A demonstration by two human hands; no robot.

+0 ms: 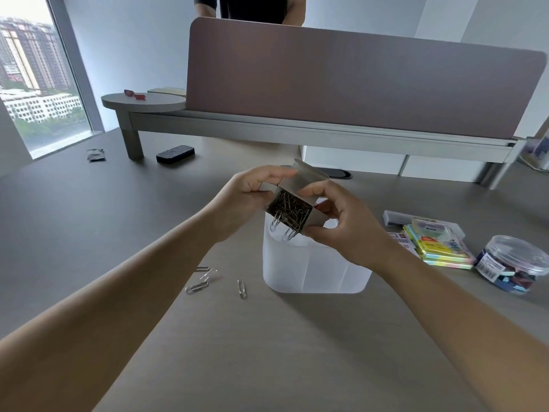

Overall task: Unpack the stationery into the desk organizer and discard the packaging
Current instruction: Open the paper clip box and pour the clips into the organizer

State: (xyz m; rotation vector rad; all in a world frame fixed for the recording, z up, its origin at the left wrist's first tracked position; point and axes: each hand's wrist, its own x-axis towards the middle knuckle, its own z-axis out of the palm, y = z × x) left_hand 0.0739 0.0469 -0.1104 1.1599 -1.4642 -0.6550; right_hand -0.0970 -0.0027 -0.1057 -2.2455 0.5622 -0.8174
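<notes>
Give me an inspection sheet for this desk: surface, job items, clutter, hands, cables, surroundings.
Surface: grey desk, four loose paper clips lying left of the organizer.
Job items: small paper clip box open, tilted over the white desk organizer, clips spilling out; sticky note packs and clear tub of binder clips wait at right.
Clutter: black eraser block, small foil wrapper, red candy wrappers on the round shelf.
Hands: left hand and right hand both grip the box.
Cables: nothing seen.
Surroundings: mauve divider panel, window at left, a person standing behind the panel.
</notes>
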